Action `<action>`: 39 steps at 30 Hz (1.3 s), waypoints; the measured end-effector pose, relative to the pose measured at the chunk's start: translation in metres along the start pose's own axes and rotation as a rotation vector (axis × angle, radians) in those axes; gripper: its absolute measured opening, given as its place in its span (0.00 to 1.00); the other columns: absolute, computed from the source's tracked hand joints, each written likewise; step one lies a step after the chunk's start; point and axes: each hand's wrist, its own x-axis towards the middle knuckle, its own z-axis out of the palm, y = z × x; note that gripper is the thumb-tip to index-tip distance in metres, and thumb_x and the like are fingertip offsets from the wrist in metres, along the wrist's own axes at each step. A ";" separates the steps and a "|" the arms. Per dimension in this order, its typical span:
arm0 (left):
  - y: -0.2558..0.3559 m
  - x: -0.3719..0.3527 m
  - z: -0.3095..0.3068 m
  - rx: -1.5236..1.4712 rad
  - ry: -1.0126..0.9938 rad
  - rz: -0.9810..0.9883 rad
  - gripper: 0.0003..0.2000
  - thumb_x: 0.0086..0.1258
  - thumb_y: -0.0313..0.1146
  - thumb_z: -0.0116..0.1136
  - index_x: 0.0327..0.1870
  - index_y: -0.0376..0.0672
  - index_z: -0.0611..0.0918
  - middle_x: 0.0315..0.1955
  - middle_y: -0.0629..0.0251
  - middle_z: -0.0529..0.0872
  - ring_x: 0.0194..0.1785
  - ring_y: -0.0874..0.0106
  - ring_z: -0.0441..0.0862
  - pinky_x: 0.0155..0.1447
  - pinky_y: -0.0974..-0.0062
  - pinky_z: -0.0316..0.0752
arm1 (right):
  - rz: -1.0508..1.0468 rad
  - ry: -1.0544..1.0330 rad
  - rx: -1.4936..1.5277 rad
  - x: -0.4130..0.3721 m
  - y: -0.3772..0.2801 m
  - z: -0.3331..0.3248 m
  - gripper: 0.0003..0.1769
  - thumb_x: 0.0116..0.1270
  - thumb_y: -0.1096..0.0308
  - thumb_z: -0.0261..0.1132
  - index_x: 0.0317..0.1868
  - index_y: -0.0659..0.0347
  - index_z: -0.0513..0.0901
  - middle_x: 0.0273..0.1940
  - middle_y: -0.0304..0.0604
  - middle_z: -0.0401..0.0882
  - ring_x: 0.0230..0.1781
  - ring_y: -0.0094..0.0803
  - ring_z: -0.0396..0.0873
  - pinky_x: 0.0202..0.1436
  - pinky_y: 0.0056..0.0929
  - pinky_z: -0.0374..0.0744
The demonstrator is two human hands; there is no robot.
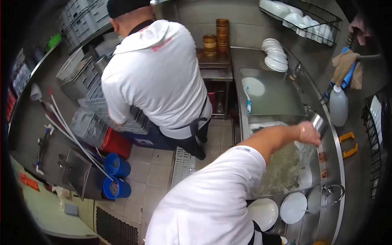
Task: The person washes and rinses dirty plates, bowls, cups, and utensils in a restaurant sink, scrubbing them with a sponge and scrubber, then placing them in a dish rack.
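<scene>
My right hand point(308, 133) reaches out on a bare arm over the sink point(326, 171), which is full of foamy water point(286, 171). Its fingers are closed on a small steel cup point(319, 123) held just above the sink's far rim. My white sleeve and shirt fill the bottom middle of the view. My left hand is out of view.
A person in a white shirt and black apron point(157, 77) bends over grey dish crates point(87, 126) at the left. White plates point(275, 55) are stacked beyond a second basin point(269, 92); two plates point(293, 207) lie by the tap point(332, 188). Blue buckets point(116, 165) stand on the floor.
</scene>
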 end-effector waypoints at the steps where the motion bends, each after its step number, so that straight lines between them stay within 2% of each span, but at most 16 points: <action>1: -0.014 0.005 0.007 -0.042 0.015 -0.042 0.07 0.70 0.44 0.49 0.41 0.62 0.81 0.40 0.72 0.85 0.42 0.65 0.86 0.36 0.63 0.82 | -0.009 0.038 -0.010 0.014 0.037 -0.037 0.20 0.65 0.58 0.66 0.49 0.67 0.82 0.44 0.48 0.84 0.42 0.40 0.83 0.43 0.40 0.83; 4: -0.053 -0.001 -0.036 -0.104 -0.042 -0.417 0.09 0.68 0.43 0.53 0.45 0.60 0.83 0.43 0.70 0.87 0.47 0.64 0.86 0.45 0.62 0.81 | 0.295 0.109 0.241 0.011 0.033 -0.035 0.19 0.66 0.58 0.66 0.50 0.65 0.81 0.44 0.48 0.83 0.42 0.40 0.82 0.44 0.39 0.83; 6: -0.100 -0.018 -0.022 -0.127 0.212 -0.521 0.09 0.63 0.34 0.56 0.44 0.56 0.81 0.41 0.67 0.85 0.47 0.62 0.85 0.43 0.61 0.80 | 0.374 0.138 0.298 0.003 0.037 -0.030 0.19 0.66 0.59 0.66 0.50 0.64 0.81 0.44 0.48 0.83 0.42 0.40 0.82 0.44 0.39 0.83; 7: -0.122 -0.024 -0.019 -0.106 0.162 -0.631 0.09 0.61 0.30 0.57 0.42 0.53 0.77 0.40 0.64 0.83 0.47 0.59 0.84 0.43 0.58 0.79 | 0.405 0.144 0.312 -0.002 0.040 -0.024 0.19 0.66 0.59 0.66 0.51 0.64 0.81 0.44 0.48 0.83 0.42 0.39 0.81 0.44 0.39 0.83; 11: -0.213 -0.068 0.045 0.102 0.110 -0.738 0.08 0.63 0.30 0.56 0.42 0.51 0.75 0.36 0.61 0.82 0.44 0.58 0.85 0.40 0.58 0.80 | 0.483 0.183 0.347 -0.024 0.062 0.009 0.19 0.67 0.59 0.65 0.52 0.62 0.80 0.44 0.48 0.83 0.42 0.39 0.81 0.45 0.38 0.82; 15: -0.272 -0.117 0.144 -0.010 0.025 -0.775 0.10 0.62 0.28 0.56 0.42 0.50 0.72 0.38 0.60 0.81 0.44 0.56 0.84 0.40 0.54 0.79 | 0.511 0.286 0.347 -0.049 0.075 0.053 0.18 0.68 0.59 0.65 0.53 0.60 0.79 0.44 0.48 0.82 0.42 0.38 0.80 0.46 0.37 0.82; 20: -0.268 -0.152 0.249 -0.034 -0.161 -0.755 0.07 0.64 0.31 0.55 0.41 0.50 0.72 0.36 0.61 0.81 0.40 0.58 0.85 0.38 0.56 0.79 | 0.531 0.405 0.334 -0.086 0.069 0.058 0.18 0.68 0.59 0.64 0.54 0.58 0.78 0.44 0.48 0.82 0.42 0.38 0.79 0.47 0.36 0.81; 22: -0.252 -0.165 0.283 -0.159 -0.229 -0.765 0.11 0.61 0.30 0.58 0.43 0.49 0.73 0.39 0.59 0.82 0.43 0.54 0.84 0.42 0.54 0.79 | 0.600 0.399 0.366 -0.108 0.078 0.039 0.18 0.69 0.59 0.64 0.55 0.57 0.78 0.44 0.48 0.81 0.42 0.38 0.79 0.48 0.36 0.81; 24: -0.232 -0.173 0.289 -0.340 -0.128 -0.897 0.14 0.58 0.28 0.61 0.45 0.47 0.74 0.41 0.55 0.83 0.46 0.50 0.82 0.48 0.52 0.78 | 0.557 0.424 0.338 -0.115 0.059 0.071 0.18 0.68 0.59 0.64 0.55 0.57 0.78 0.44 0.47 0.82 0.42 0.37 0.79 0.46 0.35 0.81; 25: -0.225 -0.168 0.286 -0.482 -0.160 -1.150 0.17 0.55 0.27 0.63 0.47 0.45 0.75 0.43 0.53 0.84 0.50 0.49 0.81 0.52 0.55 0.77 | 0.527 0.434 0.330 -0.118 0.058 0.081 0.18 0.68 0.60 0.63 0.55 0.58 0.78 0.44 0.47 0.82 0.42 0.37 0.80 0.45 0.35 0.81; 27: -0.248 -0.216 0.395 -0.598 -0.110 -1.496 0.17 0.57 0.28 0.63 0.48 0.44 0.77 0.44 0.56 0.86 0.54 0.55 0.82 0.54 0.59 0.77 | 0.459 0.454 0.313 -0.125 0.052 0.103 0.18 0.68 0.60 0.63 0.55 0.58 0.78 0.44 0.47 0.82 0.42 0.37 0.81 0.44 0.35 0.81; 28: -0.267 -0.224 0.396 -0.615 -0.115 -1.476 0.17 0.57 0.28 0.63 0.48 0.44 0.77 0.44 0.56 0.86 0.54 0.55 0.82 0.54 0.59 0.77 | 0.428 0.463 0.309 -0.128 0.051 0.111 0.18 0.68 0.61 0.63 0.55 0.59 0.78 0.44 0.47 0.82 0.42 0.37 0.81 0.43 0.35 0.82; 30: -0.306 -0.230 0.382 -0.597 -0.519 -0.866 0.16 0.60 0.33 0.62 0.49 0.41 0.77 0.45 0.54 0.86 0.56 0.56 0.82 0.55 0.60 0.76 | 0.354 0.486 0.296 -0.135 0.054 0.118 0.18 0.68 0.61 0.62 0.55 0.59 0.77 0.44 0.46 0.83 0.42 0.37 0.82 0.42 0.34 0.82; 34: -0.258 -0.154 0.317 -0.451 -0.205 -1.428 0.17 0.61 0.35 0.61 0.50 0.42 0.77 0.45 0.52 0.85 0.54 0.53 0.82 0.54 0.59 0.77 | 0.199 0.606 0.276 -0.157 0.049 0.116 0.18 0.67 0.62 0.62 0.54 0.60 0.77 0.43 0.46 0.83 0.42 0.36 0.82 0.40 0.34 0.81; 37: -0.235 -0.102 0.233 -0.286 -0.113 -1.516 0.17 0.59 0.33 0.62 0.50 0.45 0.76 0.45 0.51 0.85 0.50 0.49 0.83 0.52 0.56 0.77 | 0.104 0.731 0.244 -0.173 0.041 0.117 0.19 0.66 0.62 0.63 0.54 0.61 0.76 0.43 0.45 0.82 0.40 0.36 0.81 0.40 0.33 0.80; 39: -0.248 -0.103 0.232 -0.212 -0.116 -1.379 0.13 0.61 0.34 0.61 0.47 0.47 0.77 0.44 0.55 0.84 0.49 0.50 0.83 0.49 0.54 0.78 | 0.028 0.822 0.291 -0.179 0.037 0.128 0.19 0.65 0.62 0.64 0.53 0.63 0.76 0.41 0.45 0.82 0.40 0.37 0.81 0.41 0.33 0.79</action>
